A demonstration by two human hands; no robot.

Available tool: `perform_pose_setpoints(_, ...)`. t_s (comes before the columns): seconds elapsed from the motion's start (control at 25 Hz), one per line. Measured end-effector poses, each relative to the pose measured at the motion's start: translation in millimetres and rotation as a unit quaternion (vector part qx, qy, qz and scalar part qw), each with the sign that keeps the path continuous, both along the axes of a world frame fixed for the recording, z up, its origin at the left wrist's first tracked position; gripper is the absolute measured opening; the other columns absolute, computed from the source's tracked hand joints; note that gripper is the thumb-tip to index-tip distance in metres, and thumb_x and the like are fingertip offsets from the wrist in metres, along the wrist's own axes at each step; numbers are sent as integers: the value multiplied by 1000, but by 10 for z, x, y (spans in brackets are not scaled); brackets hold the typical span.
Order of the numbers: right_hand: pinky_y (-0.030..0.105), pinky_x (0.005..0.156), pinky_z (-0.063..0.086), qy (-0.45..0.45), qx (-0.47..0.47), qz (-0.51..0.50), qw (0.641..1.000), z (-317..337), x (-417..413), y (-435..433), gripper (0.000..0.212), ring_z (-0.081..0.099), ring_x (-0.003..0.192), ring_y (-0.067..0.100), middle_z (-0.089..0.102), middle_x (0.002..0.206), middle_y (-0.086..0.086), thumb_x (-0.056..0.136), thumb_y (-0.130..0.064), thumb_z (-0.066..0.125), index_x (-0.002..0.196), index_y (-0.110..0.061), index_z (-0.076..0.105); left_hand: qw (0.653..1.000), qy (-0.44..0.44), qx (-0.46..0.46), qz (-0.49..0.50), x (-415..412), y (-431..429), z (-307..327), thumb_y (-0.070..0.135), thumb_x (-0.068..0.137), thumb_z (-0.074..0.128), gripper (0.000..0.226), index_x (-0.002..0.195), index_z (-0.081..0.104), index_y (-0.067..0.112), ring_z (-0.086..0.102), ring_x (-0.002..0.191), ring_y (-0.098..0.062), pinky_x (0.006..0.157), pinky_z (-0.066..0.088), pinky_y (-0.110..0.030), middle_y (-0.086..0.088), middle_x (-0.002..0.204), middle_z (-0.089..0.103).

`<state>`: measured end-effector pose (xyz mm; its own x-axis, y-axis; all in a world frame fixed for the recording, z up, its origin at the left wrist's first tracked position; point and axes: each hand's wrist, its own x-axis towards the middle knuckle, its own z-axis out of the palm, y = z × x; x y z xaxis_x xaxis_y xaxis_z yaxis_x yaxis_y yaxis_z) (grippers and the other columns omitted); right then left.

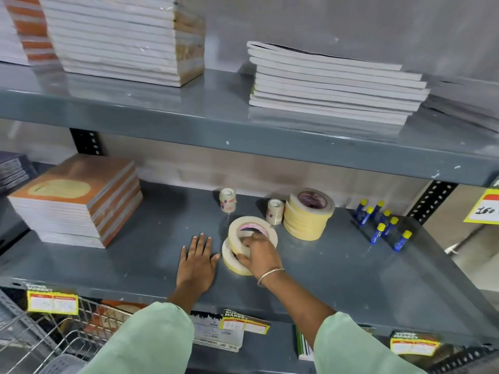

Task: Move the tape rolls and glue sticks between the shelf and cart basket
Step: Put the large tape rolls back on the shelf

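Observation:
On the grey middle shelf [337, 268] my right hand [256, 252] grips a cream masking tape roll [244, 229], tilted up on edge, fingers through its core. A second cream roll [232, 261] leans under it, against my wrist. My left hand [197, 261] lies flat and open on the shelf just left of these rolls. Behind stands a stack of cream tape rolls [307, 214], with two small clear tape rolls [227, 199] [275, 211] upright to its left. Several blue glue sticks [383, 224] with yellow caps stand at the right. The wire cart basket [40, 338] is at bottom left.
A stack of orange notebooks [78, 201] sits on the shelf's left. White book stacks [332, 85] fill the upper shelf [189, 120], which overhangs the work area. Yellow price tags [52, 302] hang on the shelf's front edge. Booklets [216, 330] lie on the shelf below.

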<state>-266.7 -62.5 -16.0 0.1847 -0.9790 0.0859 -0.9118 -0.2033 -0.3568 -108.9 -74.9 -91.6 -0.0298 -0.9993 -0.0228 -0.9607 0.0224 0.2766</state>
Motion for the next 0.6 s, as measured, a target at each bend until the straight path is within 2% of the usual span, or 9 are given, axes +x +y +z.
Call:
perform_pose_setpoints(0.16,34,104,40,86,26,37,995,-83,82,-8,42,51,119,29,58,130,14,85,-28,60,122,-7,55,1000,-12,-3,2,9,-13,-5,41,100,17,56,148,1,17,-2,148,-22,122,4,-42,-3,160,-1)
perform_pose_setpoints(0.28,37,105,40,118,60,51,990,-135,83,-20,58,50,121,30,55,132,13,78,-36,68,126,-8,50,1000,-19,-1,2,1,-15,-11,40,100,17,55,147,0,18,-3,148,-22,122,3,-42,-3,160,-2)
perform_pose_setpoints(0.44,36,96,45,152,49,63,985,-54,70,-48,41,56,113,32,60,126,15,84,-25,61,120,-5,54,1000,-19,-6,3,2,-8,-25,41,100,16,55,147,0,18,-3,148,-22,122,4,-41,-3,160,-2)
perform_pose_setpoints(0.6,36,86,48,127,-38,18,991,491,-202,-294,35,60,107,34,62,120,20,87,-23,58,115,-2,55,1000,-11,-16,-1,14,-10,-32,40,100,17,55,147,1,17,-2,148,-23,122,4,-42,-3,160,0)
